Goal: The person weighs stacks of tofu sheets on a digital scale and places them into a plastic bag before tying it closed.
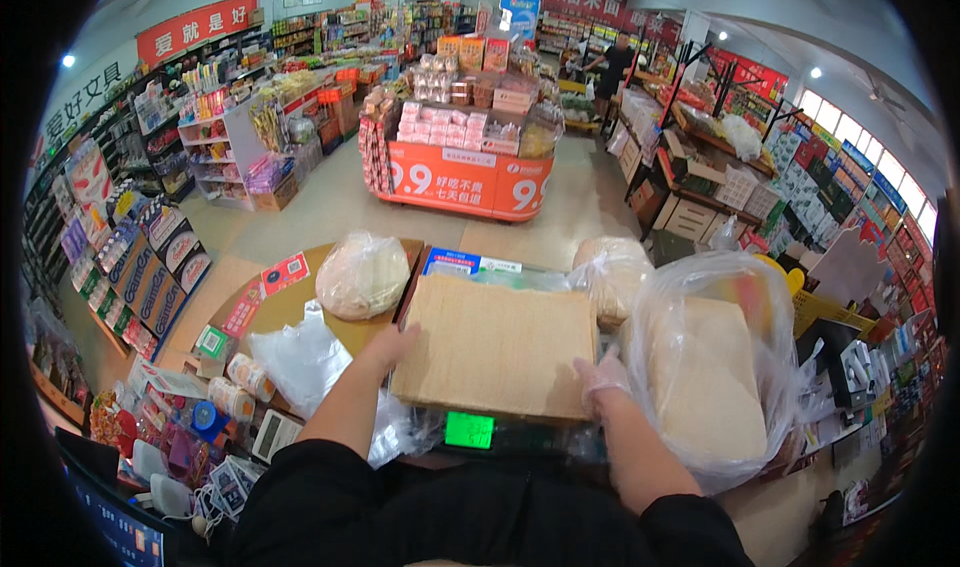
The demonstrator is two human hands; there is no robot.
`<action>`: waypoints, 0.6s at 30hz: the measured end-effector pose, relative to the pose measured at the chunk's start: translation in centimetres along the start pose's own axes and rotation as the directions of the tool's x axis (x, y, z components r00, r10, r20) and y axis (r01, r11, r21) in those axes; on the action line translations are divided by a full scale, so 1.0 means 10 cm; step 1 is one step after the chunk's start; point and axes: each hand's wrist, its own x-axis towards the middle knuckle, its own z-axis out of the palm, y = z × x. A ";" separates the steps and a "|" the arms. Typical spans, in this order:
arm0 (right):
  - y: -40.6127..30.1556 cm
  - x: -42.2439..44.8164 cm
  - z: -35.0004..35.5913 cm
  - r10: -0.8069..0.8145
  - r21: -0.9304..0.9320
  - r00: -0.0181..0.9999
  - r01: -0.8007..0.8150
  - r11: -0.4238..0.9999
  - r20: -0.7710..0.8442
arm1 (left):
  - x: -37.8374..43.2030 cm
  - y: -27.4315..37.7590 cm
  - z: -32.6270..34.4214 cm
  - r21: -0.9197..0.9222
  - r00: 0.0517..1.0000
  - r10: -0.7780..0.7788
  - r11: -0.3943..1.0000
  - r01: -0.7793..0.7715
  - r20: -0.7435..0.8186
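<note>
A thick tan rectangular slab (495, 346), which looks like a stack of pressed tofu sheets, lies before me on the counter scale. My left hand (395, 344) holds its left edge. Around the right edge is my right hand (602, 378), in a thin clear plastic glove. Below the slab's near side glows the scale's green display (469, 430). To the right, a large clear plastic bag (776, 387) wraps a similar tan stack (709, 376). A smaller wrapped tan bundle (615, 274) sits behind my right hand, and a bag of round pale flatbreads (363, 276) stands at the left.
Loose clear plastic bags (304, 361) lie by my left forearm. A calculator (276, 436), paper rolls (229, 396) and a monitor (112, 507) crowd the left side. Beyond the counter stands an orange display stand (465, 177); a person (616, 72) is farther back in the shop.
</note>
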 end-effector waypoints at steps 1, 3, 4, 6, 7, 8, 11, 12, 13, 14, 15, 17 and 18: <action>0.40 0.36 0.17 0.025 0.035 1.000 -0.025 0.999 -0.001 | -0.01 0.03 0.13 -0.006 0.995 0.008 1.000 -0.008 0.097; 0.59 0.60 0.32 0.030 0.065 1.000 -0.031 0.997 0.008 | 0.00 0.09 0.16 -0.016 0.985 0.009 1.000 -0.006 0.175; 0.56 0.53 0.36 -0.036 -0.110 0.999 0.037 0.993 0.008 | -0.06 0.13 0.16 0.042 0.990 -0.009 0.999 0.003 0.143; 0.39 0.42 0.41 0.073 0.050 0.991 -0.068 0.996 -0.112 | -0.07 0.16 0.14 0.099 0.994 -0.028 0.995 0.017 0.109; 0.34 0.39 0.38 0.071 0.048 0.992 -0.066 0.997 -0.108 | -0.04 0.15 0.12 0.104 0.993 0.017 0.994 -0.030 0.119; 0.31 0.37 0.37 0.082 0.185 0.995 -0.069 0.980 -0.063 | -0.03 0.15 0.10 0.108 0.990 0.062 0.991 -0.076 0.129; 0.22 0.33 0.31 0.069 0.304 0.997 -0.052 0.951 -0.046 | -0.14 0.26 0.00 -0.050 0.976 0.125 0.992 -0.117 0.181; 0.20 0.33 0.30 0.051 0.283 0.996 -0.027 0.959 -0.077 | -0.17 0.30 -0.01 -0.048 0.976 0.125 0.992 -0.118 0.180; 0.27 0.39 0.30 0.055 0.285 0.995 -0.030 0.958 -0.081 | -0.19 0.34 0.00 -0.224 0.965 0.108 0.973 -0.053 0.240; 0.40 0.52 0.33 -0.001 0.335 0.997 0.025 0.942 -0.071 | -0.22 0.38 0.00 -0.386 0.948 0.101 0.922 0.025 0.303; 0.53 0.63 0.36 -0.054 0.382 0.997 0.074 0.921 -0.063 | -0.26 0.41 0.00 -0.385 0.945 0.101 0.923 0.028 0.311; 0.75 0.83 0.35 0.053 0.611 0.993 -0.107 0.784 0.107 | -0.33 0.48 0.01 -0.695 0.880 0.163 0.683 0.226 0.446; 0.70 0.83 0.33 0.083 0.761 0.949 -0.295 0.577 0.305 | -0.35 0.44 -0.03 -0.696 0.881 0.163 0.682 0.224 0.443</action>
